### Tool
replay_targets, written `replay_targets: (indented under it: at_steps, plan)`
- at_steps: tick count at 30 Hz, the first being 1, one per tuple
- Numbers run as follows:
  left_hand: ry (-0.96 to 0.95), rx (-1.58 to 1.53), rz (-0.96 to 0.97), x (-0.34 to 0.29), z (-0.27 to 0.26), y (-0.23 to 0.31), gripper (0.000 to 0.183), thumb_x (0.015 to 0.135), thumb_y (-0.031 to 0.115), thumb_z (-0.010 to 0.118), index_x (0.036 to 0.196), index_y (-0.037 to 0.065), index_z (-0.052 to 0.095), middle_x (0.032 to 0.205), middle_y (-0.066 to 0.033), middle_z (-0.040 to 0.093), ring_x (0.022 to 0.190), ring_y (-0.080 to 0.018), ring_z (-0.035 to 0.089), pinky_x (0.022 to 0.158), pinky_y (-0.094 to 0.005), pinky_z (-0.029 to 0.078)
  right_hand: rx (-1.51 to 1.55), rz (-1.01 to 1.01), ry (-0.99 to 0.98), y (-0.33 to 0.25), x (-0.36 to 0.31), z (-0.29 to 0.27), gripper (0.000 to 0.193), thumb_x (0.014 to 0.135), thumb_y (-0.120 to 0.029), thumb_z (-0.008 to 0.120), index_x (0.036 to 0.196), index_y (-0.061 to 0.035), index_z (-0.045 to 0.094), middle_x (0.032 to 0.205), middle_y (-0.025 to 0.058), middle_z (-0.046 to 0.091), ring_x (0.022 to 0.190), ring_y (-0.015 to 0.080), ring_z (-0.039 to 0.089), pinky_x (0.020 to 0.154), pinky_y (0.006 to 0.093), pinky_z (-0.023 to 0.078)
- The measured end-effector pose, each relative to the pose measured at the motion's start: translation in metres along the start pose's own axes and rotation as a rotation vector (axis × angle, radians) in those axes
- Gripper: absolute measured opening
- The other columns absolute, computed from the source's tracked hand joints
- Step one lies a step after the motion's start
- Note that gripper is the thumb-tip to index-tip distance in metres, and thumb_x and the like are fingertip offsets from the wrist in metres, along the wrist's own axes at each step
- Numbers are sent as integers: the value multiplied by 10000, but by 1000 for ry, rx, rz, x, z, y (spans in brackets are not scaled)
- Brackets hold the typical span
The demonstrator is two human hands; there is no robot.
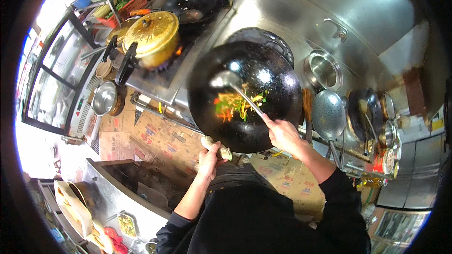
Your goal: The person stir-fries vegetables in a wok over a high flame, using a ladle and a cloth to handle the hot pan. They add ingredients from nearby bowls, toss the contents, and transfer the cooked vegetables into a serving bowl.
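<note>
At frame centre, the left hand is clutching a pale cloth, the right hand a silvery metal ladle; slipping cloth could tip the round black wok.

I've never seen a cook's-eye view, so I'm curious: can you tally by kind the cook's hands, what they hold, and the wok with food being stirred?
Hands: 2, the left hand and right hand
Ladles: 1, in the right hand
Pale cloth-like bundles: 1, in the left hand
Woks with food: 1
Total: 5
</note>
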State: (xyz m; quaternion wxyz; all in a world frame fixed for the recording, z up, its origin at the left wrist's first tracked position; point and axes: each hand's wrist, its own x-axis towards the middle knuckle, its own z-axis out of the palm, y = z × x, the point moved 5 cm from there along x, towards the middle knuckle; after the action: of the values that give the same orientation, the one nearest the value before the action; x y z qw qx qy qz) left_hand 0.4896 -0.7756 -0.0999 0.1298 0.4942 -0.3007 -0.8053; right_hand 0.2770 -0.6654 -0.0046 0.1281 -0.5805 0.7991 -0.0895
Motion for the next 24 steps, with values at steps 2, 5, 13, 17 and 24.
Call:
replay_targets:
  at_steps: [2, 5, 13, 17, 24]
  plan:
    - [22, -20, 23, 6, 1, 3, 200, 829, 121, 565, 977, -10, 535, 851, -82, 618, 692, -175, 615, 584, -296, 544, -210, 26, -193, 9, -15, 10, 687, 738, -59, 540, 1380, -20, 299, 669, 200, 582, 548, 334, 582, 562, 424, 506]
    - [82, 36, 192, 21, -9, 1, 184, 778, 57, 542, 948, -15, 547, 823, -72, 613, 660, -156, 587, 584, -288, 503, 96, -133, -6, 20, -48, -27, 598, 713, -17, 560, 1299, -7, 440, 615, 159, 575, 492, 308, 565, 510, 393, 470]
    - [89, 397, 546, -7, 35, 45, 263, 754, 38, 499, 1003, -42, 535, 803, -87, 614, 695, -170, 587, 650, -292, 486, 639, 654, -115, 61, -70, -10, 544, 898, -97, 480, 1398, -36, 273, 734, 106, 570, 468, 147, 522, 422, 257, 492]
    - [131, 470, 613, -26, 49, 52, 258, 742, 51, 522, 970, -69, 528, 795, -132, 630, 680, -189, 615, 627, -299, 499, 1338, 742, -214, 25, -82, 16, 414, 893, -24, 475, 1296, 4, 386, 687, 46, 501, 452, 87, 452, 354, 245, 431]
    - [191, 490, 533, -31, 51, 45, 86, 752, 55, 523, 786, -23, 511, 641, -43, 550, 566, -129, 533, 501, -292, 442, 2621, 565, -504, -1, -93, 29, 194, 935, -93, 425, 1123, -94, 475, 737, 18, 480, 475, 46, 453, 342, 192, 380]
